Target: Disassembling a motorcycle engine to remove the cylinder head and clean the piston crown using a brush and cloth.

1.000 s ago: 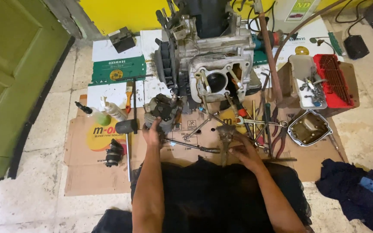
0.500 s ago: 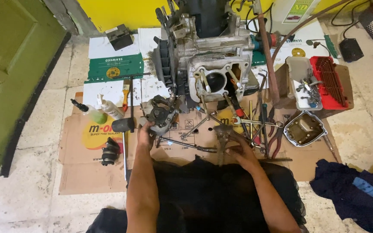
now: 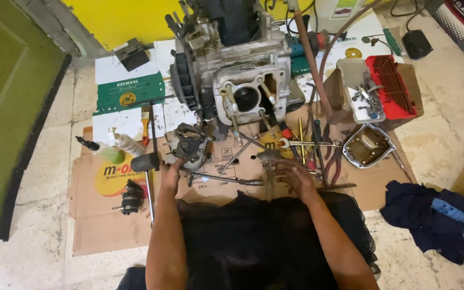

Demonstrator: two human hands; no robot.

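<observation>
A grey engine block (image 3: 237, 80) with an open cylinder bore stands on flattened cardboard (image 3: 98, 225) on the floor. My left hand (image 3: 172, 174) reaches forward and touches the near edge of a small round metal engine part (image 3: 189, 146) lying in front of the block. My right hand (image 3: 294, 174) rests on the cardboard with its fingers closed around a small dark metal piece (image 3: 269, 160). Wrenches and screwdrivers (image 3: 307, 142) lie just beyond my right hand. My dark hair hides the near part of both arms.
A hammer (image 3: 147, 172) lies left of my left hand, next to a green bottle (image 3: 106, 153) and a black round part (image 3: 131, 197). A metal cover (image 3: 369, 146), a red and white parts tray (image 3: 374, 91) and a dark cloth (image 3: 428, 217) sit to the right. A green door (image 3: 6, 107) is at left.
My left hand has slid a little toward me off the round engine part. The camera has shifted slightly; my right hand stays on the small metal piece.
</observation>
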